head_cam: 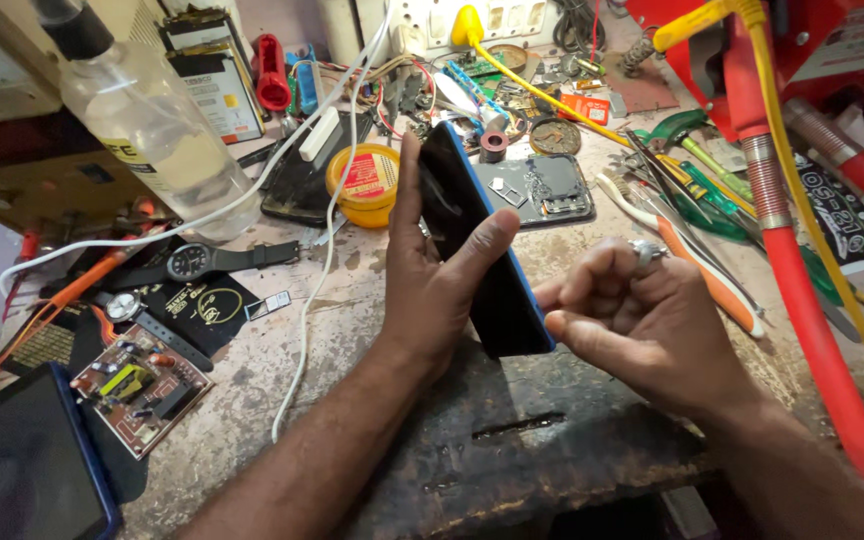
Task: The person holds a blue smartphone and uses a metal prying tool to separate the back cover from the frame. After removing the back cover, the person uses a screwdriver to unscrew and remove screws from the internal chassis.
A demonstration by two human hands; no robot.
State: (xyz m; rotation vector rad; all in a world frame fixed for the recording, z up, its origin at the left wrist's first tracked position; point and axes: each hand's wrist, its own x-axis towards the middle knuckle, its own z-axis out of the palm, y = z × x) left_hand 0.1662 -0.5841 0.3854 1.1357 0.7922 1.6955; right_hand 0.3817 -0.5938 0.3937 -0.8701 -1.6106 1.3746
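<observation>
Left hand [432,290] grips a blue-edged phone [482,250] on edge, tilted above the worn workbench [372,300] — thumb across its dark face, fingers behind. Right hand [642,320] is curled with fingertips [552,325] pressed to the phone's lower edge; whether they pinch anything is not discernible. Nearby on the bench — yellow tin [364,183], wristwatch [192,262], circuit board [140,392], orange-handled pliers [702,270].

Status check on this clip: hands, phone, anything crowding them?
Left hand grips blue-edged phone upright. Right hand pinches at its lower edge. Yellow tin, white cable close behind.
</observation>
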